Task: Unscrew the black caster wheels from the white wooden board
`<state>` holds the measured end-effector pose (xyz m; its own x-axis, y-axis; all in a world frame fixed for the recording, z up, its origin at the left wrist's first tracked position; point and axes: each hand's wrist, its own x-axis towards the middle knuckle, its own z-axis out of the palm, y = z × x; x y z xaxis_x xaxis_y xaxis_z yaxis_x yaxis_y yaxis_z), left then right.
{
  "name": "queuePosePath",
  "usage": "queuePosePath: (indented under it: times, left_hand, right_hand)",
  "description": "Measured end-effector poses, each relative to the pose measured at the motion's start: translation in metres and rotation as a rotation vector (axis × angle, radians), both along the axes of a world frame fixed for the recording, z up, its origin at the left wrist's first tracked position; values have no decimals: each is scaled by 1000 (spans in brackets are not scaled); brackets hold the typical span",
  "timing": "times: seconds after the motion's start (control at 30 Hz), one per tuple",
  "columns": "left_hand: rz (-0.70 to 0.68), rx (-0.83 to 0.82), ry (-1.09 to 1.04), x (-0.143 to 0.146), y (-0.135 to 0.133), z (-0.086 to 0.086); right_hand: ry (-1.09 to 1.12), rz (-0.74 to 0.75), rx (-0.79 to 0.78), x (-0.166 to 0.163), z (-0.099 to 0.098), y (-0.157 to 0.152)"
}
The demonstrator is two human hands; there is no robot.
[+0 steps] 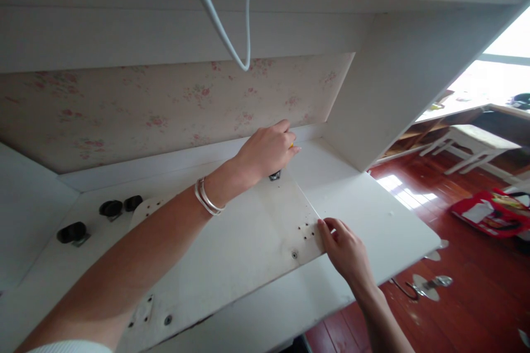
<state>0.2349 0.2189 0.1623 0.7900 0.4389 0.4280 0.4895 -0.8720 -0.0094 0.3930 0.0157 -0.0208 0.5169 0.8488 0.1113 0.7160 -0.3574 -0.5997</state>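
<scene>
A white board point(232, 242) with small screw holes lies flat on a white desk point(372, 215). My left hand point(269, 149), with a silver bangle on its wrist, reaches to the board's far corner and is closed around a small tool with a yellow tip, over a dark caster there. My right hand point(345, 248) rests on the board's right edge beside a cluster of holes, fingers curled against it.
Three black casters point(111, 208) lie loose at the left of the desk. Floral wallpaper backs the desk, and a white cable point(223, 22) hangs from above. To the right lie red wooden floor, a red bag point(492, 212) and a white bench point(472, 143).
</scene>
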Motion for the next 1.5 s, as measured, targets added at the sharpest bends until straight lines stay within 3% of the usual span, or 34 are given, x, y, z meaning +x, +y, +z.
queuePosePath:
  times: [0.87, 1.5]
  left_hand:
    - [66, -25, 24, 1, -8, 2]
    - [-22, -73, 94, -12, 0, 9]
  right_hand:
    - [24, -18, -42, -1, 0, 0]
    - [35, -34, -48, -2, 1, -1]
